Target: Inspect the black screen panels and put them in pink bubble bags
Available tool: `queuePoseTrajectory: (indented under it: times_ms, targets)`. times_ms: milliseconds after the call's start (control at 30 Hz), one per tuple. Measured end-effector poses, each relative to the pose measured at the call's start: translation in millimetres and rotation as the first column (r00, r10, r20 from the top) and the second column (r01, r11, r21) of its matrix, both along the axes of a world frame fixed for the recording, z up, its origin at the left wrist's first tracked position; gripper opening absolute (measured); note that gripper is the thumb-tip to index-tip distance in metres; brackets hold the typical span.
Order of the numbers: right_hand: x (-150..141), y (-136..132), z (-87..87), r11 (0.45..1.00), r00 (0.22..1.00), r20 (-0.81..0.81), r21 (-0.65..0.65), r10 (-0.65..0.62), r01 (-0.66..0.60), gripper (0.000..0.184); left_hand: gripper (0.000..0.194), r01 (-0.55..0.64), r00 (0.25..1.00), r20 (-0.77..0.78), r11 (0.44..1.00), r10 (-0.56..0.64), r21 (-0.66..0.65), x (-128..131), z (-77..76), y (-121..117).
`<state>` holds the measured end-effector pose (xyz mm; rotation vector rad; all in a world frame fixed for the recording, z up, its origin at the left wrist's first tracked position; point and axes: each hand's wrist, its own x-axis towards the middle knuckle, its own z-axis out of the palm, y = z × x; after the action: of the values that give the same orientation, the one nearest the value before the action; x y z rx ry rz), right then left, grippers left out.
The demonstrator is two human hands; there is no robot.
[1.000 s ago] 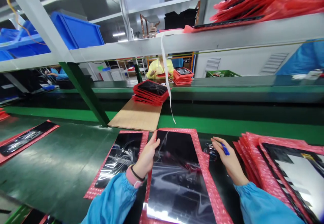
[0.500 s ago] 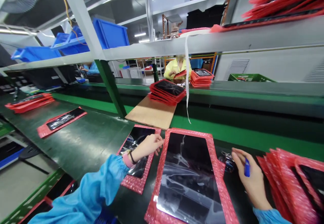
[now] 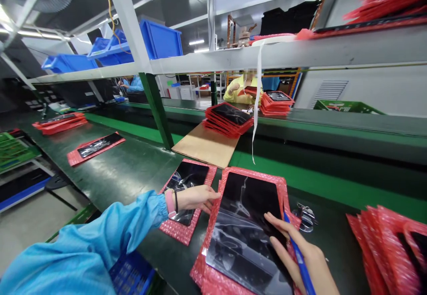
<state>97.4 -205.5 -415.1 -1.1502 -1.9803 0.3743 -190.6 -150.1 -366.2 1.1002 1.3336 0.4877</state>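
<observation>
A large black glass panel (image 3: 247,224) under clear film lies on red bubble-wrap bags (image 3: 213,237) in front of me. At the left edge of these bags, my left hand (image 3: 200,196) has its fingers closed on the bubble wrap; the lower fingertips are partly hidden. My right hand (image 3: 300,250) holds a blue pen (image 3: 302,264) between its fingers, with the fingertips over the panel's right side. Beneath my left wrist is a smaller black panel (image 3: 190,175) on a red bubble-wrap bag. Several loops of clear, shiny material (image 3: 307,217) lie right of the large panel.
Red-wrapped panels are stacked at right (image 3: 383,246) and on a cardboard sheet (image 3: 203,148). Another wrapped panel (image 3: 96,146) lies left. A green post (image 3: 155,112) supports the overhead shelf (image 3: 213,61), from which a white strip (image 3: 256,121) hangs. A co-worker in yellow (image 3: 242,88) sits opposite.
My right hand has moved left from the clear loops to the large panel, with the pen in it. My left hand has come onto the bags' edge. The view has shifted slightly left.
</observation>
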Motion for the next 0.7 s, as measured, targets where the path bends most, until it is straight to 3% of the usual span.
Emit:
queuePoseTrajectory:
  times_ms: [400,567,633,700]
  targets:
    - [0,0,0.8,0.974,0.949,0.217,-0.045,0.228,-0.223,0.039,0.046,0.017,0.995,-0.100,0.983,0.002,0.185,8,26.6,4]
    - [-3,0,3.7,0.951,0.952,0.121,-0.169,0.281,-0.259,0.041,0.035,0.014,0.998,0.058,0.943,-0.035,0.332,15,35.0,3]
    - [-4,-1,4.9,0.941,0.957,0.052,-0.205,0.284,-0.268,0.040,0.048,0.001,0.979,0.188,0.932,-0.074,0.363,20,33.5,-1]
    - [-3,-3,7.4,0.938,0.966,-0.059,-0.229,0.252,-0.259,0.039,0.062,-0.013,0.943,0.319,0.950,-0.092,0.311,23,28.6,-5]
